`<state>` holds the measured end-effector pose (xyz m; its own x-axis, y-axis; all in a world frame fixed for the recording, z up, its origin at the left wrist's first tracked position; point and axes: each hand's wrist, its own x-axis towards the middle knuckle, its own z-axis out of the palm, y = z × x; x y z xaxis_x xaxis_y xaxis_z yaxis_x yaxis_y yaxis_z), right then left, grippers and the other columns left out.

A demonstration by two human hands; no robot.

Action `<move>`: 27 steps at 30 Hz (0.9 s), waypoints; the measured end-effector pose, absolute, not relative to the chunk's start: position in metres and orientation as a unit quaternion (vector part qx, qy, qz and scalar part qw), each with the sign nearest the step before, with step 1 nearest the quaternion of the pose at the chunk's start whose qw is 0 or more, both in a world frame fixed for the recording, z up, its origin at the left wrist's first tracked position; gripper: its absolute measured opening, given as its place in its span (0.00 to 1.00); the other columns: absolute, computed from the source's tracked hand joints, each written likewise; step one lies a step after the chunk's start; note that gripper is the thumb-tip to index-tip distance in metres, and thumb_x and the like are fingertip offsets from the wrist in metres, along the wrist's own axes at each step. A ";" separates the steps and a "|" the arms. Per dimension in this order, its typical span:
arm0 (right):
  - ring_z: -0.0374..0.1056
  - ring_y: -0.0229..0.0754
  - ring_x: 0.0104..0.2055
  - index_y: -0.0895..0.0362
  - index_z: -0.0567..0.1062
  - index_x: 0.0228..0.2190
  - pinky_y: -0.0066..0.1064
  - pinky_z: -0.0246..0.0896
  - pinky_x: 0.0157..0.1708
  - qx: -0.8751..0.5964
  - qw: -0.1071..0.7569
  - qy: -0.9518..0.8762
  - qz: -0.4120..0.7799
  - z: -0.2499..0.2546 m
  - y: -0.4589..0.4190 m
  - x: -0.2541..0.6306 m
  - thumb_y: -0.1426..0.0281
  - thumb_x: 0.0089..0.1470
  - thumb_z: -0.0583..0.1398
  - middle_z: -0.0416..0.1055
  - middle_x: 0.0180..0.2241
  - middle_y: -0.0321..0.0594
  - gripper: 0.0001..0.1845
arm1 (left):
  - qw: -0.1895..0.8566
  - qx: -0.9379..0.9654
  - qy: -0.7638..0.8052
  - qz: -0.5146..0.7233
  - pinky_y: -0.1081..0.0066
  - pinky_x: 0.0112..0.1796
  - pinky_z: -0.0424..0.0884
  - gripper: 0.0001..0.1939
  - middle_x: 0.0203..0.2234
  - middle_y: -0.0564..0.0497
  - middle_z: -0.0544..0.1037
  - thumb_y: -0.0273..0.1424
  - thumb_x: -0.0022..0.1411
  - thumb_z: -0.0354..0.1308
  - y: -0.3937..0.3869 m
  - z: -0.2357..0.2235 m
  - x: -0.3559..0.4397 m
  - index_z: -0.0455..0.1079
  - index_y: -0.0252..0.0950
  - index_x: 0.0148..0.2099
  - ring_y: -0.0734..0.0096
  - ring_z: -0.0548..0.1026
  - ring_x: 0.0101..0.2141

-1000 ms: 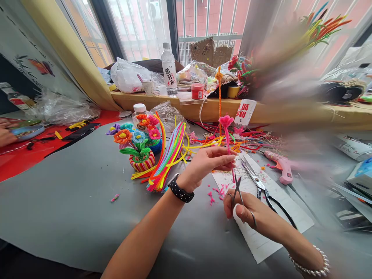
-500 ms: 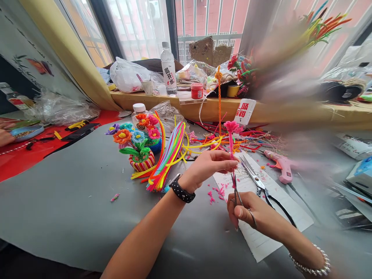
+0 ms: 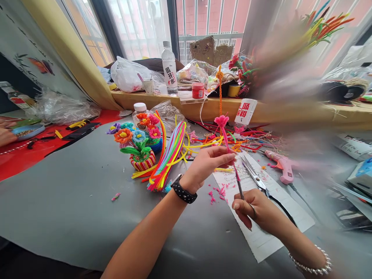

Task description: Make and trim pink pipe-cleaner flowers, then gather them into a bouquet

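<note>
My left hand [image 3: 213, 162] pinches the stem of a pink pipe-cleaner flower [image 3: 221, 121], its bloom tilted up and to the left. My right hand [image 3: 251, 207] is closed around small scissors [image 3: 240, 189], whose blades point up along the lower end of the pink stem. Whether the blades are fully closed is hard to see. Pink fuzz clippings [image 3: 221, 192] lie on the paper sheet [image 3: 260, 248] and table below. Large scissors with black handles [image 3: 255, 176] rest on that sheet beside my right hand.
A pink glue gun [image 3: 281, 164] lies at right. Left of my hands are a bundle of colourful pipe cleaners [image 3: 171, 157] and a small pot of pipe-cleaner flowers [image 3: 142, 159]. Another person's hand [image 3: 6, 136] shows at far left. A water bottle [image 3: 170, 73] stands on the sill.
The pink flower has tipped to the left. The small scissors now lie slanted along its stem, their blades closer together, and my right hand has shifted slightly right.
</note>
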<state>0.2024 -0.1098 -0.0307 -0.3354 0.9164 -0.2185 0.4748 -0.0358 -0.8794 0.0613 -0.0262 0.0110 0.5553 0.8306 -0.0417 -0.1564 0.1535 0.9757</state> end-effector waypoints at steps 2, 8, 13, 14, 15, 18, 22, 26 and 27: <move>0.53 0.33 0.15 0.58 0.60 0.05 0.26 0.50 0.21 -0.530 0.231 -0.652 0.490 -0.030 -0.109 0.203 0.40 0.42 0.45 0.54 0.09 0.35 0.37 | 0.702 0.531 0.301 0.367 0.73 0.36 0.65 0.09 0.27 0.51 0.73 0.31 0.47 0.60 -0.025 0.010 0.061 0.72 0.33 0.33 0.79 0.70 0.29; 0.57 0.35 0.20 0.59 0.65 0.11 0.27 0.51 0.22 -0.487 0.245 -0.681 0.489 -0.030 -0.110 0.205 0.40 0.44 0.43 0.61 0.15 0.38 0.36 | 0.729 0.504 0.286 0.365 0.73 0.37 0.66 0.11 0.28 0.50 0.75 0.31 0.48 0.59 -0.026 0.012 0.059 0.72 0.33 0.36 0.76 0.72 0.31; 0.58 0.37 0.24 0.60 0.68 0.20 0.27 0.51 0.24 -0.462 0.226 -0.707 0.486 -0.030 -0.112 0.204 0.39 0.43 0.41 0.63 0.21 0.38 0.38 | 0.733 0.516 0.278 0.346 0.73 0.37 0.67 0.12 0.29 0.49 0.75 0.32 0.48 0.59 -0.027 0.013 0.059 0.72 0.33 0.37 0.77 0.72 0.30; 0.58 0.37 0.23 0.60 0.68 0.20 0.27 0.51 0.24 -0.455 0.221 -0.711 0.489 -0.030 -0.113 0.204 0.39 0.42 0.40 0.63 0.21 0.38 0.38 | 0.732 0.520 0.275 0.343 0.73 0.37 0.67 0.13 0.29 0.49 0.75 0.32 0.48 0.59 -0.027 0.013 0.060 0.72 0.33 0.37 0.76 0.72 0.30; 0.58 0.37 0.23 0.60 0.68 0.20 0.27 0.50 0.23 -0.450 0.218 -0.713 0.492 -0.029 -0.113 0.204 0.38 0.41 0.41 0.63 0.21 0.38 0.38 | 0.732 0.524 0.273 0.340 0.73 0.37 0.67 0.13 0.30 0.48 0.75 0.33 0.48 0.60 -0.026 0.012 0.060 0.72 0.33 0.37 0.76 0.72 0.30; 0.58 0.36 0.23 0.61 0.68 0.20 0.26 0.50 0.23 -0.441 0.219 -0.712 0.500 -0.029 -0.114 0.204 0.38 0.40 0.42 0.64 0.21 0.38 0.38 | 0.729 0.529 0.274 0.338 0.73 0.36 0.67 0.13 0.30 0.48 0.75 0.33 0.47 0.60 -0.026 0.011 0.060 0.72 0.33 0.37 0.75 0.72 0.31; 0.58 0.36 0.23 0.61 0.68 0.20 0.25 0.50 0.23 -0.439 0.222 -0.711 0.502 -0.028 -0.114 0.204 0.38 0.40 0.43 0.64 0.21 0.38 0.38 | 0.723 0.536 0.281 0.332 0.74 0.35 0.67 0.13 0.31 0.47 0.75 0.33 0.47 0.59 -0.026 0.012 0.059 0.72 0.32 0.36 0.76 0.72 0.30; 0.59 0.36 0.23 0.61 0.68 0.20 0.26 0.50 0.23 -0.451 0.220 -0.710 0.494 -0.027 -0.113 0.203 0.38 0.40 0.42 0.64 0.21 0.39 0.38 | 0.720 0.547 0.282 0.320 0.73 0.35 0.67 0.13 0.31 0.46 0.75 0.34 0.47 0.59 -0.027 0.012 0.059 0.72 0.32 0.36 0.76 0.72 0.29; 0.58 0.36 0.23 0.61 0.68 0.19 0.26 0.50 0.23 -0.450 0.219 -0.711 0.494 -0.027 -0.113 0.203 0.38 0.40 0.42 0.64 0.21 0.38 0.38 | 0.720 0.549 0.282 0.319 0.73 0.35 0.67 0.13 0.31 0.47 0.75 0.34 0.47 0.59 -0.027 0.012 0.059 0.72 0.33 0.36 0.76 0.72 0.29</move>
<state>0.2033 -0.1133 -0.0270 -0.5000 0.8558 -0.1329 0.4230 0.1074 -0.8998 0.0591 -0.0266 0.0122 0.6373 0.7686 -0.0559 -0.1496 0.1945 0.9694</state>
